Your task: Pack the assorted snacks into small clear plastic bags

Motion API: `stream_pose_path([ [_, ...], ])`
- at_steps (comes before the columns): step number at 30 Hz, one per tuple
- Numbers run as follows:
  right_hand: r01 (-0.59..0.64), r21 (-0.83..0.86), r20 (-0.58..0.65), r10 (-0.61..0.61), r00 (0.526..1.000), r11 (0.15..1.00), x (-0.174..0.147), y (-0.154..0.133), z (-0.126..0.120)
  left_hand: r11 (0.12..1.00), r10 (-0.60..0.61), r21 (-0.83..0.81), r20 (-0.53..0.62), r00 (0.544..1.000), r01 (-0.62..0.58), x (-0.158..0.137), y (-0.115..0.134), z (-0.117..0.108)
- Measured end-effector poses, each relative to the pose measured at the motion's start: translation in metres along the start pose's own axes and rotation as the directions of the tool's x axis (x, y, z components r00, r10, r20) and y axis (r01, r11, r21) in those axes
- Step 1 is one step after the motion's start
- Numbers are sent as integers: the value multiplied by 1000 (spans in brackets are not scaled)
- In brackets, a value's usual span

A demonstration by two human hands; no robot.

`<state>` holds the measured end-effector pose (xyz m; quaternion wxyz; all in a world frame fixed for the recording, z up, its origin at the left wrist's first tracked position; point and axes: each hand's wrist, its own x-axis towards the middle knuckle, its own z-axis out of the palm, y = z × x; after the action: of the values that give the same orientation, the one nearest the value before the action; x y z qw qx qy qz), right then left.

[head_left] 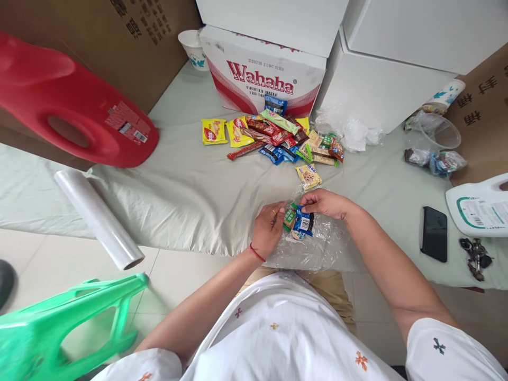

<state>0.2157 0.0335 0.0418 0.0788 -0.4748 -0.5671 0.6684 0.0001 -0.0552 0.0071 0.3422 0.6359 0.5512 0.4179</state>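
Note:
At the near edge of the covered table, my left hand [270, 228] is closed on a green snack packet [290, 216], thumb on top. My right hand [323, 203] pinches the top of a small blue snack packet [305, 221] right beside it. Part of another packet, light-coloured, peeks out below these two. Crinkled clear plastic film [317, 248] lies under and around the packets. Just beyond my hands is a yellow cookie packet [308, 176]. Farther back sits a pile of wrapped snacks [273, 132] in red, yellow, blue and green.
Behind the pile stands a Wahaha carton [262, 79]. A roll of plastic film [99, 219] overhangs the left table edge, near a red jug [75, 106] and a green stool [71, 323]. To the right are a phone [434, 234], keys [475, 258] and a white bottle [482, 209].

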Motion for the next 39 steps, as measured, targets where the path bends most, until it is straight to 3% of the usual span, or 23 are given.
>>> stream_pose_path([
  [9, -52, 181, -70, 66, 995, 982, -7, -14, 6, 994, -50, -93, 21, 999, 52, 0, 0, -3],
  [14, -77, 186, -194, 114, 974, 980, -1, -22, 10, 972, -116, -201, 29, 993, 120, 3, -3, -5],
  [22, 48, 164, -362, 15, 932, 985, 5, -20, 24, 966, -157, -205, 31, 987, 160, 7, -6, -9],
  [28, 41, 171, -312, 15, 950, 985, -7, -15, 35, 958, -180, -222, 35, 983, 183, 9, -4, -9],
  [31, 36, 10, -392, -29, 919, 999, -8, -12, 45, 960, -163, -229, 19, 986, 163, 9, 0, -12],
  [32, 37, -95, -458, -77, 885, 995, -10, -12, 47, 964, -144, -222, 14, 989, 143, 8, 2, -13],
  [34, 44, -350, -580, -253, 775, 936, -14, -17, 51, 977, -82, -195, 11, 997, 83, 7, 5, -16],
  [36, 66, -604, -556, -479, 679, 794, -20, -25, 53, 988, -7, -156, 17, 1000, 10, 6, 8, -18],
  [37, 86, -708, -482, -569, 666, 701, -22, -29, 54, 991, 29, -133, 21, 999, -26, 5, 10, -18],
  [39, 138, -841, -292, -654, 698, 523, -25, -35, 54, 992, 100, -76, 41, 994, -97, 3, 13, -18],
])
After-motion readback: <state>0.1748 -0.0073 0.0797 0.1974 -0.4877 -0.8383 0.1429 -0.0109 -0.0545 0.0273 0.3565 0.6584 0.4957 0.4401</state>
